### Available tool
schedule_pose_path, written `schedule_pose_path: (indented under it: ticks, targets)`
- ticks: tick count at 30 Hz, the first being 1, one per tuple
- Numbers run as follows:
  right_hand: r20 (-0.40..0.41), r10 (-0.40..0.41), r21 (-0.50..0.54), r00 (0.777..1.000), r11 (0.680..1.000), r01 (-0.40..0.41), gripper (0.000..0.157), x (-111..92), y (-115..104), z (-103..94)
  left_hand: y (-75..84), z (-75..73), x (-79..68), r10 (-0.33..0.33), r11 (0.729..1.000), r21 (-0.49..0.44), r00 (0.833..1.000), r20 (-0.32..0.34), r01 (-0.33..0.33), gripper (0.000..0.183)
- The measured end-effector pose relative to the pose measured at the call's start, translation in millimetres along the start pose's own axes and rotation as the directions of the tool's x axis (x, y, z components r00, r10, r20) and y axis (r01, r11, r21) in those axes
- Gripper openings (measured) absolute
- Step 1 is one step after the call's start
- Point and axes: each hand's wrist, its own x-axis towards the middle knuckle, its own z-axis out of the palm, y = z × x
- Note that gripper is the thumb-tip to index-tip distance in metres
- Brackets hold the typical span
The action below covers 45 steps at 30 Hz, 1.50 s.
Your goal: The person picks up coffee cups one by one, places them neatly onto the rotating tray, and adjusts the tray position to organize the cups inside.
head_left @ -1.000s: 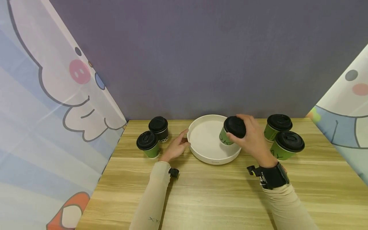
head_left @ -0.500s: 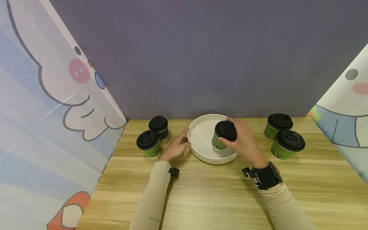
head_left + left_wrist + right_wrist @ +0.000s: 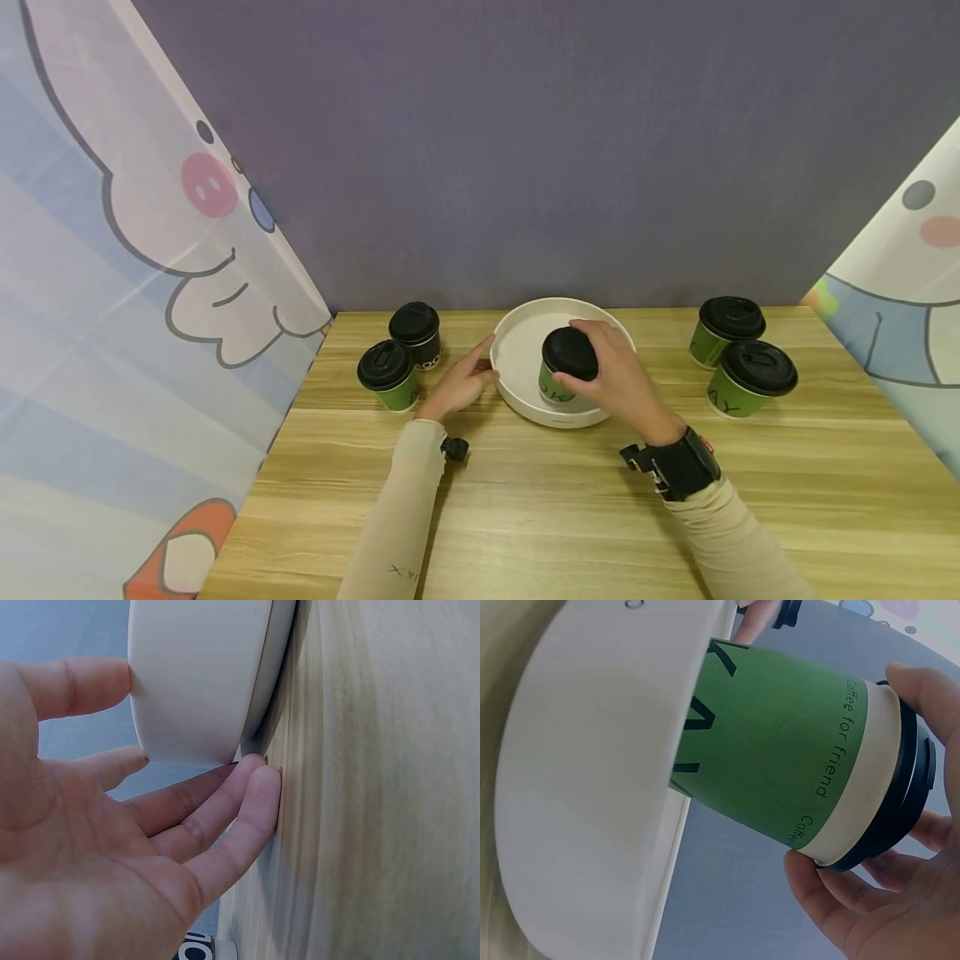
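Note:
A green paper coffee cup (image 3: pixel 557 382) with a black lid stands upright inside the round white tray (image 3: pixel 517 400). My right hand (image 3: pixel 618 379) grips it near the lid; in the right wrist view, thumb and fingers curl round the lid edge and the tray wall hides the cup's base. At the tray's left side, my left hand (image 3: pixel 459 386) touches the outer wall with its thumb and a fingertip. The left wrist view has the other fingers (image 3: pixel 259 799) extended low beside the wooden tabletop, loosely spread.
Left of the tray stand a green lidded cup (image 3: pixel 387 379) and a black lidded cup (image 3: pixel 416 333). Two more green cups, a rear one (image 3: pixel 705 346) and a front one (image 3: pixel 735 396), stand close together at the right. A grey wall (image 3: pixel 540 167) rises behind the wooden table (image 3: pixel 540 517).
The right hand has carried the green cup leftward and toward the front within the tray. My left hand and the other cups have stayed in place.

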Motion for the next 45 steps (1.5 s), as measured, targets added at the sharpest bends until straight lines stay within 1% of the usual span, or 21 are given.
schedule_pose_path:
  ticks: [7, 11, 18, 24, 29, 45]
  targets:
    - [0.040, -0.009, -0.013, 0.999, 1.000, 0.009, 0.082, -2, -6, 7.4, -0.2, 0.1, 0.3, -0.002, 1.000, 0.011, 1.000, -0.007, 0.002, 0.070]
    - [0.065, -0.014, -0.028, 0.998, 0.999, 0.016, 0.078, -2, -8, 10.9, -1.6, 0.2, 0.9, 0.005, 1.000, 0.016, 1.000, -0.010, -0.005, 0.070]
    - [0.128, 0.015, -0.021, 0.992, 1.000, -0.012, 0.072, -3, -10, 13.3, -0.1, -1.6, -1.1, 0.011, 1.000, 0.018, 1.000, 0.003, -0.011, 0.071]
    - [0.139, 0.021, -0.010, 0.990, 1.000, -0.020, 0.066, -2, -11, 12.5, 0.4, -1.5, -2.3, 0.003, 1.000, 0.010, 1.000, -0.001, -0.003, 0.070]
    - [0.149, 0.021, -0.009, 0.989, 1.000, -0.020, 0.064, -3, -11, 11.6, 0.0, -1.2, -2.9, -0.008, 1.000, 0.003, 1.000, 0.000, 0.008, 0.070]
    - [0.145, 0.019, -0.021, 0.989, 1.000, -0.016, 0.064, -4, -12, 12.0, 0.0, -1.7, -2.4, 0.016, 1.000, -0.021, 1.000, 0.005, -0.016, 0.063]
